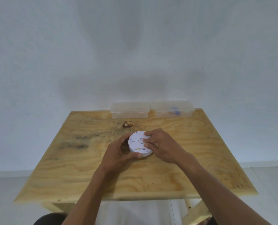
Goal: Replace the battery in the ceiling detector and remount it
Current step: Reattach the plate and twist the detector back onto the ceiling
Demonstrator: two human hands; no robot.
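A pale plywood worktop (175,172) is standing against a plain white wall, with a dark knot (127,124) in the grain near its far edge. Two clear plastic boxes are sitting side by side along that far edge: the left box (130,110) is looking empty, and the right box (172,109) is holding something small and blue that is too blurred to identify. Nothing is lying between those boxes and the person's hands. A round white detector (137,143) is sitting near the middle of the worktop with its flat back facing up, showing moulded slots, a round central recess and a small yellow mark near its front rim. The left hand (118,154) is cupping the detector's left side, thumb pressed against the near rim and fingers curling around the far side. The right hand (162,146) is lying over the detector's right side, its fingertips (146,140) bent down and pressing on the back face. Both forearms are reaching in from the near edge.
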